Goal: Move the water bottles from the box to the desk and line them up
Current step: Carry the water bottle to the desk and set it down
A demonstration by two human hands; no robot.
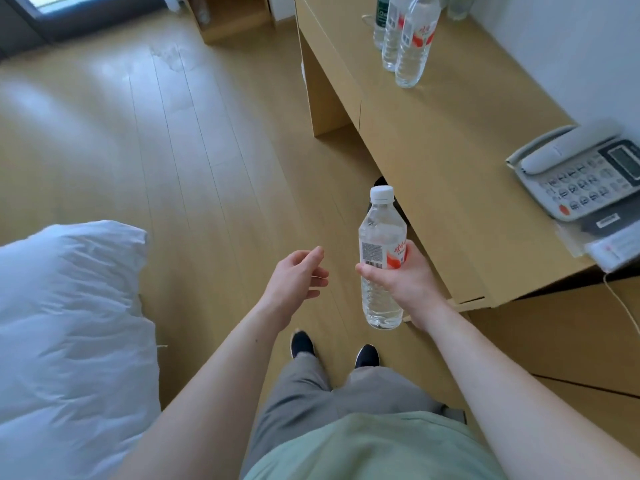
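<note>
Desk (433,140): a light wooden top running from twelve o'clock down to three o'clock along the white wall. Its free surface lies between the standing bottles and the telephone; that gap is the likely landing zone.

Bedding (69,323): white, bulky, at nine o'clock, well apart from both hands. No hazard noted.

Telephone (581,174): grey desk set at three o'clock, near the desk's front edge, with papers just beside it. A bottle set down too far toward this end could knock the handset or break the line.

Row of bottles (414,43): at least three upright, close together, at one o'clock on the desk. The nearest is clear with a red label. Risk: a hurried placement that touches the end bottle could topple it into its neighbours.

Held bottle (381,258): upright, white cap on, in the air at five o'clock of centre, over the floor and short of the desk edge. It appears full. If it clips the desk edge on the way up, it could slip.

Right hand (405,275): fingers and thumb wrapped round the bottle at the label.

Left hand (298,275): fingers loosely spread, holding nothing, beside the bottle but apart from it.

The box is not in view.
</note>
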